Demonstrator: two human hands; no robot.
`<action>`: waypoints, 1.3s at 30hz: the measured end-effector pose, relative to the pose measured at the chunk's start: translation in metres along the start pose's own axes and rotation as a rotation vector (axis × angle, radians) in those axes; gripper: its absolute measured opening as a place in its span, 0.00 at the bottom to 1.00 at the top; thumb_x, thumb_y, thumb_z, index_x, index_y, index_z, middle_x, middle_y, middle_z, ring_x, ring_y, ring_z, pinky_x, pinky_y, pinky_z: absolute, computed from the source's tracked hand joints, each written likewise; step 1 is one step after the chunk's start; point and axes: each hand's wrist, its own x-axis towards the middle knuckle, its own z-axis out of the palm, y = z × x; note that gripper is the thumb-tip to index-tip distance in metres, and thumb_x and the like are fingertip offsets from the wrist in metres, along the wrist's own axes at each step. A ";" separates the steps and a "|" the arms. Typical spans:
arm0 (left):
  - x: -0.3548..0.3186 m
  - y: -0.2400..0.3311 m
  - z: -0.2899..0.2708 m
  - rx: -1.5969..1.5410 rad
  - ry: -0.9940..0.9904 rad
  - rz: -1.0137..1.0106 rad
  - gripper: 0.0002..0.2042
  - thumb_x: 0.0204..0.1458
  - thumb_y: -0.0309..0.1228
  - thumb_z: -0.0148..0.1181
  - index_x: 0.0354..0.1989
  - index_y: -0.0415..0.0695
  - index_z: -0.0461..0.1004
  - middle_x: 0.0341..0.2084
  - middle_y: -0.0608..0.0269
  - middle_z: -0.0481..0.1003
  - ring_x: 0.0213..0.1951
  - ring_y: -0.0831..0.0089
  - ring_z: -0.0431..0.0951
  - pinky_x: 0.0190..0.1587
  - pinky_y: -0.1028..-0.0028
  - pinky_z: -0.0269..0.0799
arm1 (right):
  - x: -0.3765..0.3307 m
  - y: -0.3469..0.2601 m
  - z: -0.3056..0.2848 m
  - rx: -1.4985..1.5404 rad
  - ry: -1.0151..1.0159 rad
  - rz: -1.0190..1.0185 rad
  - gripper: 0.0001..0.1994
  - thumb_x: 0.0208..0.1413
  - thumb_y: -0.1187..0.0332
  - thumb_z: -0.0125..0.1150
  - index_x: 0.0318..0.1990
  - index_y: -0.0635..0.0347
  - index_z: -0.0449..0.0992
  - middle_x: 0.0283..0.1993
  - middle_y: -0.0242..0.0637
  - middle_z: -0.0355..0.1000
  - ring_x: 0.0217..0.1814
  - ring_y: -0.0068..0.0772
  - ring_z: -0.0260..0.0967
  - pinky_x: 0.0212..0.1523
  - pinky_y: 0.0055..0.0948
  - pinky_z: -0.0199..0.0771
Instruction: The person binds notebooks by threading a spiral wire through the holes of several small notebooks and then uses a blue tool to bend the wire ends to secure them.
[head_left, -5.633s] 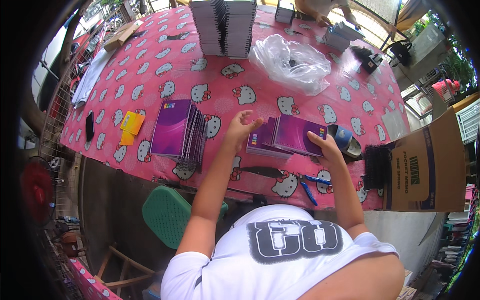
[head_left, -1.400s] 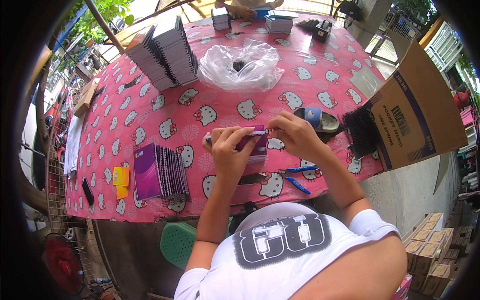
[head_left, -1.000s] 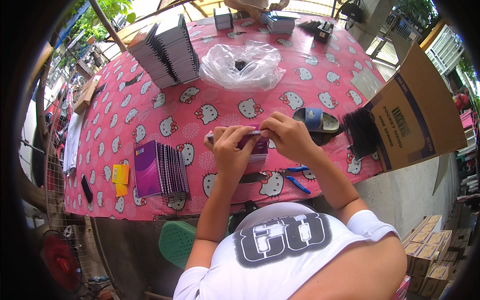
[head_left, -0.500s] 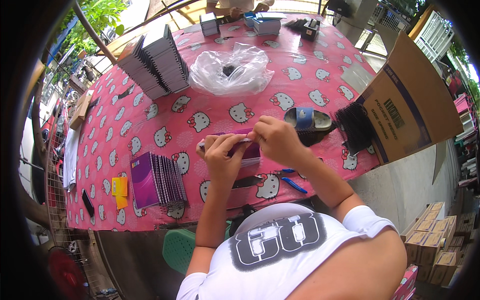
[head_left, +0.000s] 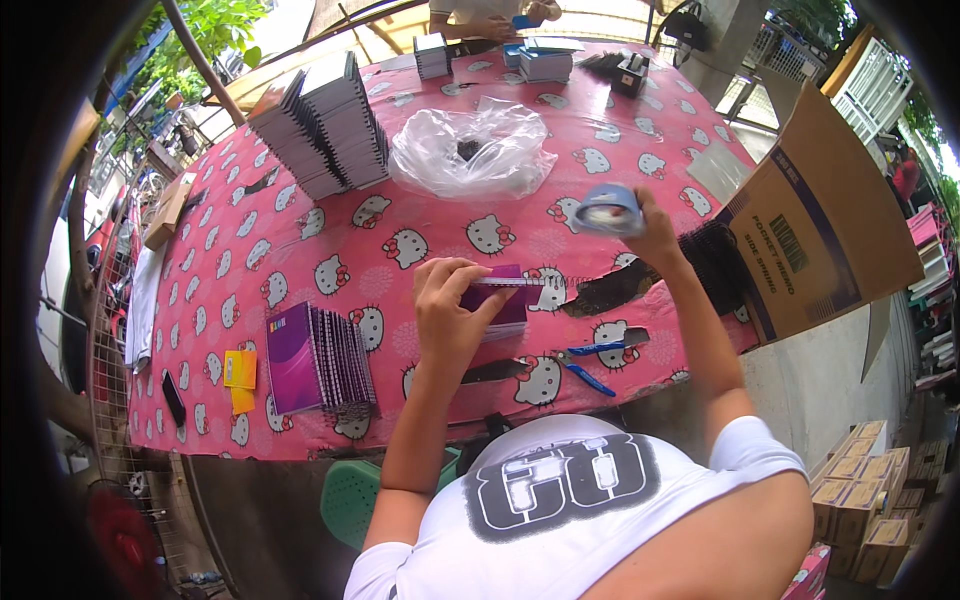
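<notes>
The left hand pinches a purple notebook near the middle of the table's near side, its coil jutting out to the right; the right hand is closed round a slipper (blurred, seemingly raised). The notebook should be light, its covers slick and fairly stiff, best gripped flat near the bound edge; the coil looks springy and easily bent. Open room lies toward the bag; pliers sit toward the near edge
</notes>
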 end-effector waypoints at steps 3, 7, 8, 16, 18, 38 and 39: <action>0.005 0.000 0.004 -0.022 0.005 0.007 0.14 0.33 0.31 0.74 0.29 0.42 0.79 0.28 0.63 0.76 0.41 0.62 0.72 0.44 0.64 0.68 | 0.015 -0.002 0.020 0.480 -0.188 -0.391 0.28 0.35 0.75 0.69 0.50 0.59 0.70 0.39 0.36 0.75 0.39 0.31 0.72 0.43 0.33 0.73; 0.003 0.001 0.001 -0.059 -0.041 -0.043 0.14 0.33 0.32 0.74 0.29 0.42 0.79 0.27 0.61 0.76 0.41 0.61 0.72 0.44 0.64 0.69 | 0.030 -0.043 0.026 0.120 -0.349 -0.182 0.26 0.36 0.78 0.66 0.49 0.60 0.72 0.41 0.32 0.75 0.39 0.31 0.71 0.42 0.31 0.72; 0.002 -0.003 0.001 -0.069 -0.042 -0.045 0.14 0.33 0.32 0.75 0.29 0.42 0.79 0.28 0.60 0.76 0.41 0.61 0.72 0.44 0.64 0.69 | 0.032 -0.054 0.019 0.380 -0.437 -0.191 0.25 0.35 0.78 0.66 0.48 0.61 0.73 0.40 0.32 0.75 0.40 0.30 0.71 0.41 0.29 0.73; 0.004 -0.011 -0.004 -0.017 0.061 -0.135 0.17 0.34 0.31 0.75 0.35 0.43 0.79 0.38 0.59 0.74 0.44 0.67 0.74 0.45 0.69 0.72 | 0.025 -0.066 0.029 1.044 -0.588 0.107 0.25 0.32 0.78 0.66 0.46 0.64 0.73 0.38 0.38 0.75 0.38 0.31 0.73 0.38 0.31 0.74; -0.001 -0.016 -0.006 -0.153 0.025 -0.263 0.18 0.36 0.28 0.74 0.38 0.43 0.78 0.38 0.60 0.74 0.45 0.71 0.74 0.45 0.71 0.72 | 0.037 -0.067 0.048 0.313 -0.434 -0.136 0.25 0.33 0.78 0.65 0.46 0.63 0.73 0.36 0.37 0.76 0.37 0.34 0.75 0.38 0.33 0.75; -0.024 -0.053 -0.008 -0.971 0.124 -0.581 0.16 0.45 0.14 0.63 0.45 0.38 0.78 0.34 0.61 0.79 0.33 0.80 0.78 0.36 0.81 0.76 | 0.046 -0.096 0.071 0.196 -0.388 -0.202 0.24 0.37 0.77 0.63 0.47 0.62 0.72 0.40 0.45 0.75 0.43 0.28 0.72 0.45 0.27 0.70; -0.022 -0.055 -0.009 -0.984 0.114 -0.595 0.16 0.45 0.14 0.64 0.44 0.38 0.78 0.34 0.61 0.79 0.33 0.79 0.78 0.36 0.80 0.76 | 0.043 -0.090 0.068 0.095 -0.291 -0.149 0.23 0.37 0.77 0.63 0.47 0.62 0.72 0.40 0.46 0.75 0.43 0.32 0.73 0.45 0.29 0.71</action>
